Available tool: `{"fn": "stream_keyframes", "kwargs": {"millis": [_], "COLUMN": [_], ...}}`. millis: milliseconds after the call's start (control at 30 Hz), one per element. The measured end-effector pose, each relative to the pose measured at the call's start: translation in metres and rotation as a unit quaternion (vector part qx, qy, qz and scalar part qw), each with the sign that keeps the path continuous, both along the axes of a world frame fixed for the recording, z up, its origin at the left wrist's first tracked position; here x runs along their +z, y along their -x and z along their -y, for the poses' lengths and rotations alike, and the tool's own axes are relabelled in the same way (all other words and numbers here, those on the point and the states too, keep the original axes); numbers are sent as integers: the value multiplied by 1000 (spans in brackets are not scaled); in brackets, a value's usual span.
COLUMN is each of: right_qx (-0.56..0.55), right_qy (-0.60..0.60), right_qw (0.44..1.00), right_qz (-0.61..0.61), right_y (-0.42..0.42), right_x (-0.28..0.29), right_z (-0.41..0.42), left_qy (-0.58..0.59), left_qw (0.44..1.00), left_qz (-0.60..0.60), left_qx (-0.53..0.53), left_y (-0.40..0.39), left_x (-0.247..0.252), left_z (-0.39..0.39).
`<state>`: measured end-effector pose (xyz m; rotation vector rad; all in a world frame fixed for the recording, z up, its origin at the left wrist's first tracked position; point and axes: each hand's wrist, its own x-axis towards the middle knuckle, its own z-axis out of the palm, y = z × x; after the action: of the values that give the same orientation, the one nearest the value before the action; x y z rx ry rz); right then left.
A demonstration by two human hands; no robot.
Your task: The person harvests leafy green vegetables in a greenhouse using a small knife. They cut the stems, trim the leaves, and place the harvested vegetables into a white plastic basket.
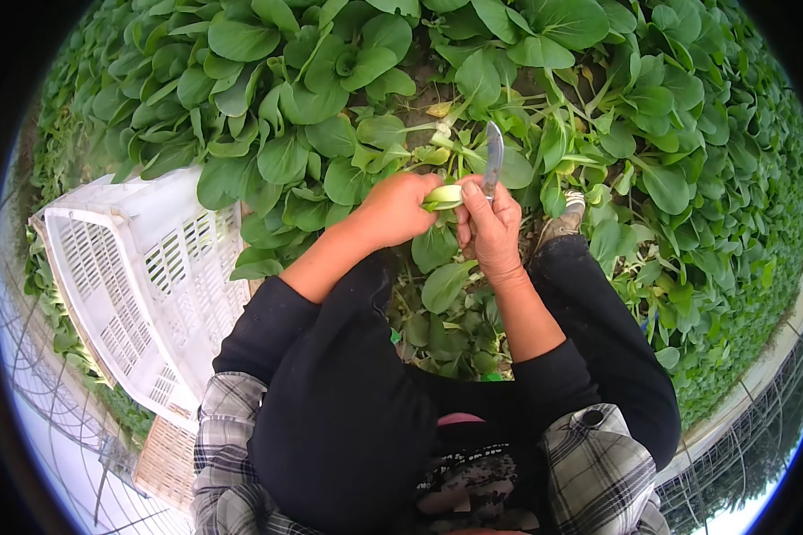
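In front of my knees, my left hand grips a small bok choy, its pale stalk end facing right. Most of its leaves are hidden by the fingers. My right hand is closed around a small knife, and the metal blade points up and away from me. The right thumb and fingertips touch the stalk end too. Just beyond both hands, cut stalks and loose leaves lie on the soil.
Dense bok choy plants surround me ahead and on the right. A white slatted plastic crate stands at my left, with a tan crate behind it. My shoe rests among leaves. Curved frame bars run along the outer edge.
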<state>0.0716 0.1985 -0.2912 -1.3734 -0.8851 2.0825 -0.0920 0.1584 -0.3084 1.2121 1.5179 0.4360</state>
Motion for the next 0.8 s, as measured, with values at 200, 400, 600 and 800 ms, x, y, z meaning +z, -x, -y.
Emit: {"fn": "stream_keyframes", "kwargs": {"millis": [200,400,600,800], "right_qx": [345,385,391,451], "right_qy": [-182,-187,-188,-185], "right_qw": [878,834,828,799], "right_qz": [277,349,356,351], "right_y": [-4,20,25,30], "right_x": [-69,-87,-100,-104], "right_z": [29,36,31,13], "left_qy": [146,69,-10,-31], "left_qw": [953,962,974,968], "left_qz": [63,-26,-125,-250], "left_qx": [258,262,191,5], "left_y": [39,40,37,28], "left_x": [-4,-22,-28,-29], "left_z": [8,32,38,51]}}
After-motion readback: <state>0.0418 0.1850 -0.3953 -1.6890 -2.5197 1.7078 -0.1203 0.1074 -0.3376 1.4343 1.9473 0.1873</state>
